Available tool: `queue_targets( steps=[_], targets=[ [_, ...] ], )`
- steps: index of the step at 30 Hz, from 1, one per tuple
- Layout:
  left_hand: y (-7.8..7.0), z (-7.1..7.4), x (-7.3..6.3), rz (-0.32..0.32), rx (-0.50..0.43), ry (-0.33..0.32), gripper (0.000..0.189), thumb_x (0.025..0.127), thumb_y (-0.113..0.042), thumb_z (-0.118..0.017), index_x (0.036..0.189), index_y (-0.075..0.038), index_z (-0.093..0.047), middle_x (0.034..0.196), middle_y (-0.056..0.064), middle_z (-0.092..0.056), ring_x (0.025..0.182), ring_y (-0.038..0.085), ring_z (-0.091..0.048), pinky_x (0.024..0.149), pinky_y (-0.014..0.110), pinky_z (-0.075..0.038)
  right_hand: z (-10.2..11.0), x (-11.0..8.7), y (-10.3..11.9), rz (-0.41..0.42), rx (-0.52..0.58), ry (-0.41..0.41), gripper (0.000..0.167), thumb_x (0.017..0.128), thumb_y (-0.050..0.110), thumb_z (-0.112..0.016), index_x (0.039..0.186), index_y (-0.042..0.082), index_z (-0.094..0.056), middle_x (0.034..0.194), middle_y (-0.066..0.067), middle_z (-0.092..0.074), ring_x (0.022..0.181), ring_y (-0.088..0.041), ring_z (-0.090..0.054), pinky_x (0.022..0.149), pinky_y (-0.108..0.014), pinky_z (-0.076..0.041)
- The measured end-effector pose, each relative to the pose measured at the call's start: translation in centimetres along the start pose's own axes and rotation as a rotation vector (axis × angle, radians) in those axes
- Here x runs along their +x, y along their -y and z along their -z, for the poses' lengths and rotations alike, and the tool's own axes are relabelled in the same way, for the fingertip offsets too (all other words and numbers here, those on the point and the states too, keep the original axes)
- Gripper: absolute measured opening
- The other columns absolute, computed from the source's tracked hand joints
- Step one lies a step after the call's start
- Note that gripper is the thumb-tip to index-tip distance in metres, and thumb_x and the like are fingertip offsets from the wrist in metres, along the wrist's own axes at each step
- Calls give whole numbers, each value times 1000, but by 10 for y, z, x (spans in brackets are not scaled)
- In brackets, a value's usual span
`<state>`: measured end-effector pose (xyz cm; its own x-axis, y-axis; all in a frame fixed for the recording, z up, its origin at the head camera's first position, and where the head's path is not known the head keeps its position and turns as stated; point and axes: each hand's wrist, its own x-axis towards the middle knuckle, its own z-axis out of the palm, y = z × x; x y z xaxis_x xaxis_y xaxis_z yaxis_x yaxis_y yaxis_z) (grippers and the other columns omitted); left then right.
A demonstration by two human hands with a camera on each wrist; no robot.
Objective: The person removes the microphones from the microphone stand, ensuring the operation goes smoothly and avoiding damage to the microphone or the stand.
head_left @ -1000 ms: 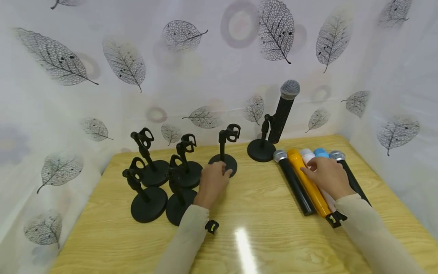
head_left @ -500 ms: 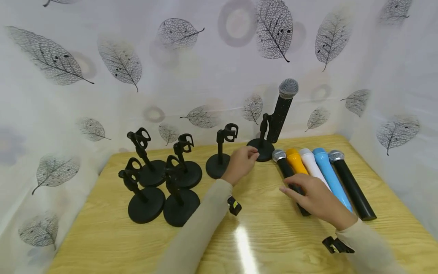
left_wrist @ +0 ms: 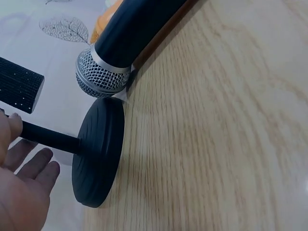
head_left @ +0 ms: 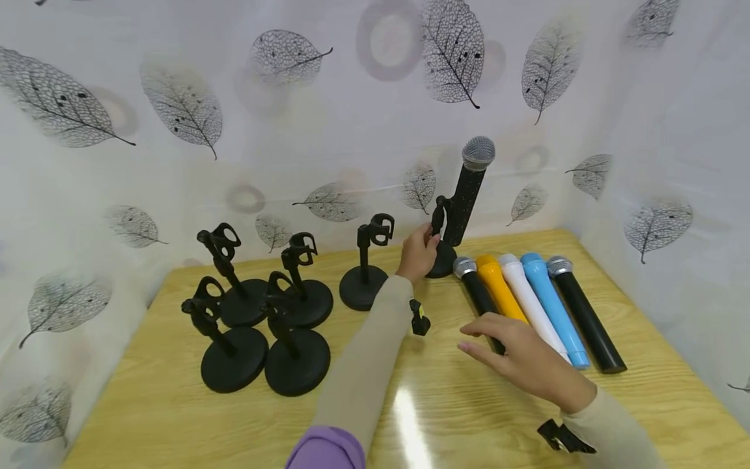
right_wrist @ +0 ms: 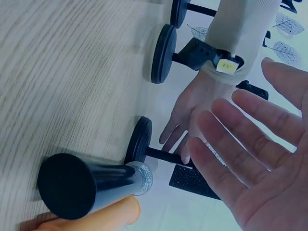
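Observation:
My left hand (head_left: 418, 253) is at the back of the table, at the post of a black desktop microphone stand (head_left: 443, 260). In the left wrist view its thumb and fingers (left_wrist: 41, 168) lie on either side of the thin post, above the round base. That stand carries a black microphone (head_left: 465, 195) with a silver mesh head, tilted upward in its clip. My right hand (head_left: 521, 355) hovers with loosely spread fingers over the lower end of a black microphone (head_left: 480, 290) that lies on the table. Nothing is in its palm in the right wrist view.
Beside that black microphone lie an orange microphone (head_left: 498, 283), a white one (head_left: 530, 303), a light blue one (head_left: 553, 306) and another black one (head_left: 586, 319). Several bare black stands (head_left: 299, 361) stand at left, one (head_left: 363, 286) near my left forearm. A leaf-print sheet (head_left: 328, 143) hangs behind.
My left hand has moved right, from beside a bare stand to the post of the stand holding the microphone. My right hand has drawn back left from above the row of microphones.

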<state>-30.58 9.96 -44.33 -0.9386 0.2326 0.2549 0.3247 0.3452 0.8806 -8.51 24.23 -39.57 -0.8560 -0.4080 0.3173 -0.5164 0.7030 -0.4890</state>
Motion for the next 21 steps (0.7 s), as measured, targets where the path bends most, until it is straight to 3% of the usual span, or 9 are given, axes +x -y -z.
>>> queue_targets(
  steps=[6,11,21],
  targets=[
    [10,3,4,4,42,-14,27,104,-12,-58,129,-2,-62,124,17,-68,116,26,-65,98,35,-52,0,-2,2,17,14,17,15,97,22,-72,110,16,-74,105,11,-70,92,-9,-67,79,-37,-58],
    [17,9,3,-28,112,-17,19,105,-13,-58,120,-5,-64,121,16,-69,113,27,-66,96,38,-53,2,-1,4,17,20,35,15,98,24,-70,110,16,-74,104,12,-70,91,-6,-66,78,-36,-58],
    [5,9,-4,-10,113,68,15,108,-15,-51,115,-5,-60,123,16,-68,109,26,-67,84,37,-55,8,-5,2,-1,-4,40,13,98,23,-71,109,16,-74,104,13,-70,91,-1,-63,77,-35,-58]
  ],
)
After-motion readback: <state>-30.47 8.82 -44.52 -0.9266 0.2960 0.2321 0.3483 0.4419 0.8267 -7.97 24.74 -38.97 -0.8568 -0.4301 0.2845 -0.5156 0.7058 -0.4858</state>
